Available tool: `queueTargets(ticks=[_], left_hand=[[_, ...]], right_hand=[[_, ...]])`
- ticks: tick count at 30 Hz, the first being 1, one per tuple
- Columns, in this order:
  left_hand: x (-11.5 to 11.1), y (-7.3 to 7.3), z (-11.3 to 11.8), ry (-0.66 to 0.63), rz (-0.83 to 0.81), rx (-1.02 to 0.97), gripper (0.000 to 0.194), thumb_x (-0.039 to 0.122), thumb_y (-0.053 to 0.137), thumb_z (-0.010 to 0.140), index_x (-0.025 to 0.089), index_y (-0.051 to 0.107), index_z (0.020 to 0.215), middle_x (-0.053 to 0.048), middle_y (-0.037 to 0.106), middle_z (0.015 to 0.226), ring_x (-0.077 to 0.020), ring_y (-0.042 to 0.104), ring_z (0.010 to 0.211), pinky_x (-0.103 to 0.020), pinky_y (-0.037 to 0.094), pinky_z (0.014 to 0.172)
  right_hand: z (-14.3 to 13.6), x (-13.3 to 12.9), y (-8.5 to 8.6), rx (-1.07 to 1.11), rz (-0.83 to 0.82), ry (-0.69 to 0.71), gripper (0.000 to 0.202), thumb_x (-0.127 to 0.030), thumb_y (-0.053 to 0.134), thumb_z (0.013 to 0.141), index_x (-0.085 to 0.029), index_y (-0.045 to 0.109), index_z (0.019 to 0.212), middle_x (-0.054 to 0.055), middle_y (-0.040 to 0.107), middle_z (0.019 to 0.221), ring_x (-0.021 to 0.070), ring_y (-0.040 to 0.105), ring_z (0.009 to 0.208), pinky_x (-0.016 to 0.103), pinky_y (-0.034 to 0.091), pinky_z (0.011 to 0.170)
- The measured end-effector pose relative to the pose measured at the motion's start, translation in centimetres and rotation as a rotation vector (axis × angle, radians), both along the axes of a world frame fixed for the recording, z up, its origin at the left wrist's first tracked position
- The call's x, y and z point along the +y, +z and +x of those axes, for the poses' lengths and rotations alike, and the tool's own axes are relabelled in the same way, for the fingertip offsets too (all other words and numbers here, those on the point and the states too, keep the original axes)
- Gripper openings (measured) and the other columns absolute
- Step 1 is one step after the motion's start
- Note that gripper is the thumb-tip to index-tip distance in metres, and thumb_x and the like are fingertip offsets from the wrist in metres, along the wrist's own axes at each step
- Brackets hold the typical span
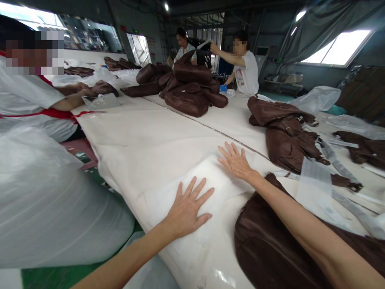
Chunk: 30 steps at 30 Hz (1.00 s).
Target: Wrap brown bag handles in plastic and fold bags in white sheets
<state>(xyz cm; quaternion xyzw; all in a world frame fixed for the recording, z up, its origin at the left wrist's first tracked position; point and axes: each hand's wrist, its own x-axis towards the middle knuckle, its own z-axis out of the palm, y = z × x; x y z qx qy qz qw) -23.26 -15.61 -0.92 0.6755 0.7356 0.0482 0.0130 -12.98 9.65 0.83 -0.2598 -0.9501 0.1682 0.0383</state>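
My left hand (189, 210) lies flat with fingers spread on a thin white translucent sheet (162, 200), which looks like a plastic bag or wrapping paper. Farther out, my right hand (236, 160) rests palm down near the sheet's far right corner, fingers apart. Neither hand holds anything. Beneath my right forearm is a large dark brown leather-like bag (270, 241), its near side cut off by the frame. A translucent strip of wrapping (315, 180) lies to the right of that bag.
Brown bags form a pile (188, 96) at the table's far middle, with another stack (288, 132) on the right. A big plastic sack (54, 200) bulges at the left of the white table (126, 140). One co-worker (30, 88) sits left; two people stand behind the pile.
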Motion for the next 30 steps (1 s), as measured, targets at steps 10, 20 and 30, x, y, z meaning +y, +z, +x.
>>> queueTargets(ticks=[10, 20, 30], left_hand=[[-0.5, -0.6, 0.4, 0.084, 0.178, 0.025, 0.091, 0.073, 0.036, 0.088, 0.020, 0.007, 0.157, -0.020, 0.003, 0.163, -0.0410, 0.003, 0.149, -0.071, 0.015, 0.111], [-0.4, 0.3, 0.3, 0.113, 0.101, -0.040, 0.102, 0.079, 0.034, 0.084, 0.017, -0.007, 0.155, -0.021, 0.001, 0.162, -0.0376, -0.002, 0.150, -0.068, 0.012, 0.114], [-1.8, 2.8, 1.7, 0.034, -0.070, -0.018, 0.085, 0.074, 0.046, 0.085, 0.035, 0.017, 0.154, -0.011, 0.006, 0.164, -0.0424, -0.001, 0.149, -0.075, 0.006, 0.110]], right_hand=[[-0.1, -1.4, 0.3, 0.019, -0.064, 0.191, 0.035, -0.037, 0.047, 0.097, -0.025, 0.062, 0.127, 0.007, 0.047, 0.148, 0.0277, 0.036, 0.141, 0.050, 0.026, 0.116], [0.3, -1.8, 2.8, 0.522, -0.099, 0.040, 0.016, -0.020, 0.051, 0.087, -0.019, 0.066, 0.083, 0.008, 0.069, 0.105, 0.0207, 0.062, 0.102, 0.033, 0.047, 0.097], [14.0, -0.9, 16.5, 1.612, -0.427, -0.299, 0.020, -0.035, 0.077, 0.069, -0.020, 0.065, 0.073, -0.001, 0.065, 0.075, 0.0136, 0.061, 0.068, 0.032, 0.053, 0.068]])
